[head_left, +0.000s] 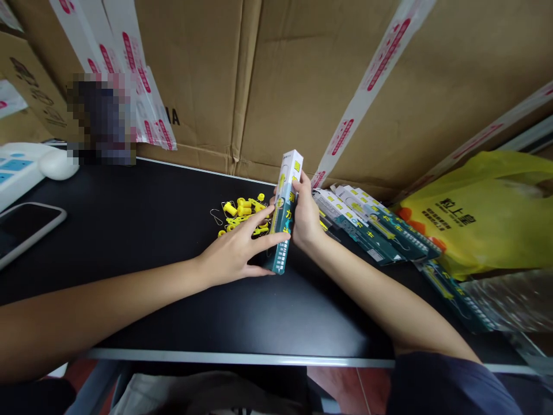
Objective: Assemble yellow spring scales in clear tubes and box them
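Between my two hands a slim green-and-white carton (283, 230) with yellow lettering stands tilted over the black table. My left hand (246, 242) presses against its lower left side, fingers spread along the face. On the carton's upper right side, my right hand (306, 210) is wrapped round it. Behind my left hand lies a pile of yellow plastic pieces with metal wire hooks (239, 210), partly covered by my fingers. Several flat cartons of the same print (367, 222) lie overlapped to the right of my right hand.
The black table (142, 230) ends at a pale front edge. A phone (30, 227) and a white power strip (21, 167) lie at left. A yellow plastic bag (488, 219) and clear plastic packaging (514, 300) sit at right. Large taped cardboard boxes (302, 75) wall the back.
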{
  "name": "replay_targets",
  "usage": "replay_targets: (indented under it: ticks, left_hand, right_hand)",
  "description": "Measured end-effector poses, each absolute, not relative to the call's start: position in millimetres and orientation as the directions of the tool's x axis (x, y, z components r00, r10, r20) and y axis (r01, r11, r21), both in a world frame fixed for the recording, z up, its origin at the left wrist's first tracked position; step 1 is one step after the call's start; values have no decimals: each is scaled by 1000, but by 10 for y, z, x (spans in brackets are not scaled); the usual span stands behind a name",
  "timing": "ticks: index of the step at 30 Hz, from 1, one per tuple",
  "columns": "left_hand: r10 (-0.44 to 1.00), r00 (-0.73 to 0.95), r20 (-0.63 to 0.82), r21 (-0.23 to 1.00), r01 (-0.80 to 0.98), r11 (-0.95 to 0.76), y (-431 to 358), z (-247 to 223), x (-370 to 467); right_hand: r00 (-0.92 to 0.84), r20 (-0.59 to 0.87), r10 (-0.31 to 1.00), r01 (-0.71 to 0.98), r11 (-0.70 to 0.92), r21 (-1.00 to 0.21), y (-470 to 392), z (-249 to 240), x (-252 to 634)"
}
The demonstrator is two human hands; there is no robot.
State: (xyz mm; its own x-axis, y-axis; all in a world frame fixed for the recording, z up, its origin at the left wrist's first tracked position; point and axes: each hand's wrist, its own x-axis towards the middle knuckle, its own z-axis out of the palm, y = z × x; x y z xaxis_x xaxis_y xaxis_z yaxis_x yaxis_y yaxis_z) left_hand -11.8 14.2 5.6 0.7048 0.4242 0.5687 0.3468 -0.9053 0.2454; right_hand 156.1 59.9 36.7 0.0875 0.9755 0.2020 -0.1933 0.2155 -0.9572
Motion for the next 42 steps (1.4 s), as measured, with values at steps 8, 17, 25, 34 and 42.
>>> replay_targets:
  ticks: [8, 17, 25, 34, 42]
  left_hand:
    - [103, 868, 485, -363, 308, -879, 144, 92, -157]
    - [190, 875, 445, -313, 351, -882, 183, 105, -147]
    - [154, 857, 491, -316, 341, -886, 165, 91, -143]
    - [34, 808, 588, -341, 286, -895, 73, 61, -104]
    - [-65, 796, 602, -349, 189, -918, 67, 92, -122]
  right_hand:
    - [106, 431, 896, -17, 435, -900, 494, 397, 1530]
    - [-120, 371, 921, -49, 368, -929, 510, 354, 1593]
    - [-357, 206, 911, -36, 207, -978, 71, 204, 1806]
    - [-226, 18, 974, -190, -26, -982, -304, 115, 1626]
    - [-39, 82, 996, -219, 71, -973, -424, 181, 1497]
